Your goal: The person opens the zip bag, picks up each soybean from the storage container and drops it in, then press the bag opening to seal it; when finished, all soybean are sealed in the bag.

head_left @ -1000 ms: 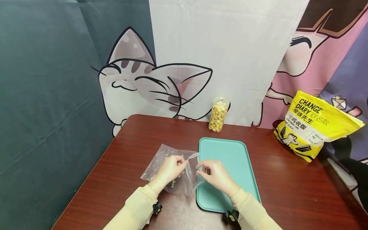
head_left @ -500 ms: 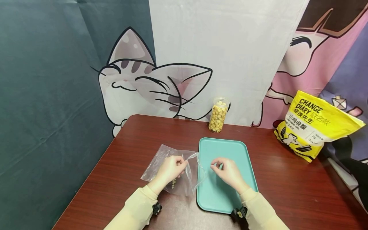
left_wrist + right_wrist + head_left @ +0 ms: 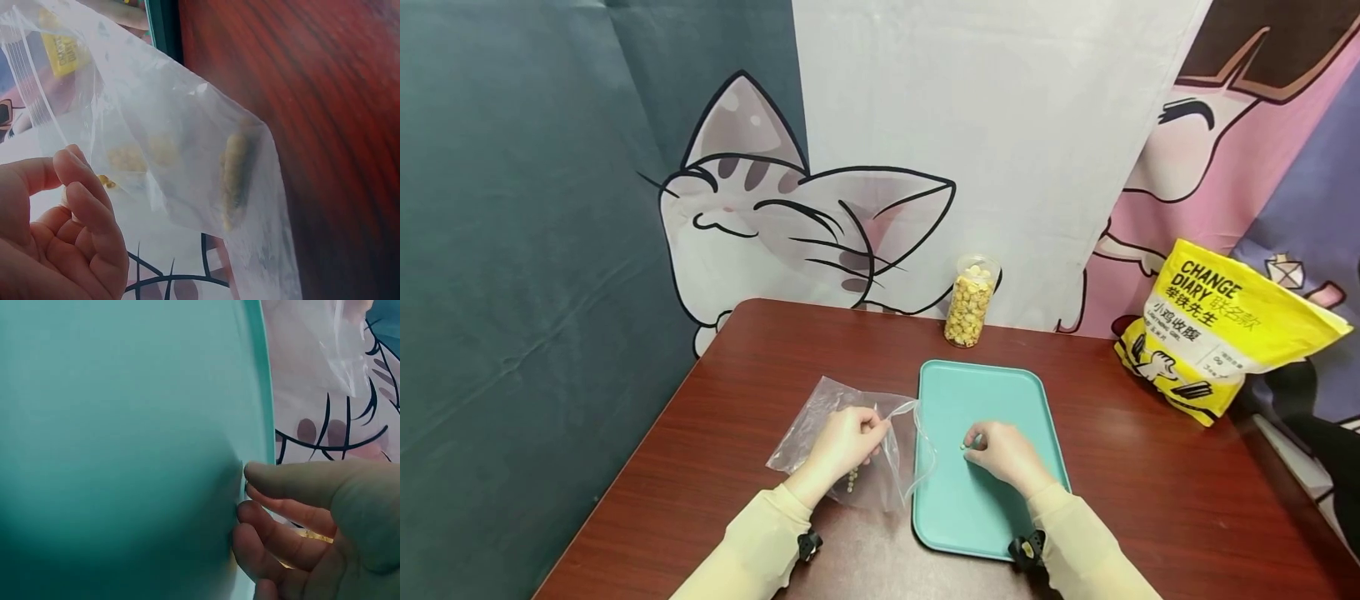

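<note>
My left hand (image 3: 850,435) pinches the upper side of a clear zip bag (image 3: 797,442), left of the teal tray (image 3: 1007,392). Inside the bag lies a row of small pale balls (image 3: 852,480); in the left wrist view this pale row (image 3: 235,169) is blurred by the plastic. The bag's mouth stands open toward the tray, its edge overlapping the rim. Over the tray's middle, my right hand (image 3: 1003,454) has its fingers curled, with a tiny pale ball (image 3: 963,447) at thumb and fingertips. In the right wrist view the fingertips (image 3: 250,515) hide that ball.
A clear jar of yellow popcorn (image 3: 970,304) stands behind the tray, near the table's back edge. At the right back leans a large yellow snack bag (image 3: 1217,325). A printed cloth (image 3: 1000,125) hangs behind the brown table (image 3: 760,375).
My right hand has moved from the bag's mouth to the right, over the tray, and then lower, where a tiny pale ball now shows at its fingertips. The left hand has stayed on the bag.
</note>
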### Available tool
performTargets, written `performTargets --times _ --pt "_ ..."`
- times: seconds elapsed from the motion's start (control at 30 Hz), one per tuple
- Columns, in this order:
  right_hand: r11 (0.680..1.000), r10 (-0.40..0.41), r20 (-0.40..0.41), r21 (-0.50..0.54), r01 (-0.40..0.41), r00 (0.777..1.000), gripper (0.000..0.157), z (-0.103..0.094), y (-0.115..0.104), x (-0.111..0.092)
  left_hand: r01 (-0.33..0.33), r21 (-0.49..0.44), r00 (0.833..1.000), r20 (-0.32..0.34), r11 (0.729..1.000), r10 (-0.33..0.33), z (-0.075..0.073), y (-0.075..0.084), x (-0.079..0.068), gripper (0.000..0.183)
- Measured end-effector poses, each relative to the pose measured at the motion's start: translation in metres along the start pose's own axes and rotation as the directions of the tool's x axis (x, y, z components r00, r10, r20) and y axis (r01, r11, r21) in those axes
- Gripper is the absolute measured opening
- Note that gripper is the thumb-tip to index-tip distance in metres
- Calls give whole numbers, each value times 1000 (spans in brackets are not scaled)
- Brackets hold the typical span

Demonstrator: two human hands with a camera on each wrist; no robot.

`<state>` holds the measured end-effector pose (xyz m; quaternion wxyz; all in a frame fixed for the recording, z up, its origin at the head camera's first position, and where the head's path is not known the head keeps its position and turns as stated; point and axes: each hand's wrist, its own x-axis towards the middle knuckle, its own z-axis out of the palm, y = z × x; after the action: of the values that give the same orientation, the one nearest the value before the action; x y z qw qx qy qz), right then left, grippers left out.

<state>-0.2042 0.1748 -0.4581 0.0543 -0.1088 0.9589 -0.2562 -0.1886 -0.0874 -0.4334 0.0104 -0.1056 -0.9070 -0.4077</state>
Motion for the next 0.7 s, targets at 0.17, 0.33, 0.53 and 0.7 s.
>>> performTargets --times 0.17,0.33,0.53,0.7 --pt "999 -11 -16 -31 10 1000 13 4 -3 4 2 -12 1000 5 1000 -2 -1 1 -1 32" --pt "999 -23 -22 -40 22 999 14 4 -5 4 4 -17 1000 5 1000 -3 0 1 -2 32" --pt "999 -29 -32 -31 28 999 14 5 -3 5 3 -19 1000 3 1000 -3 1 1 -1 32" --pt "999 -22 -29 -24 22 999 13 6 -4 5 2 -12 1000 -2 1000 -2 0 1 -1 32"
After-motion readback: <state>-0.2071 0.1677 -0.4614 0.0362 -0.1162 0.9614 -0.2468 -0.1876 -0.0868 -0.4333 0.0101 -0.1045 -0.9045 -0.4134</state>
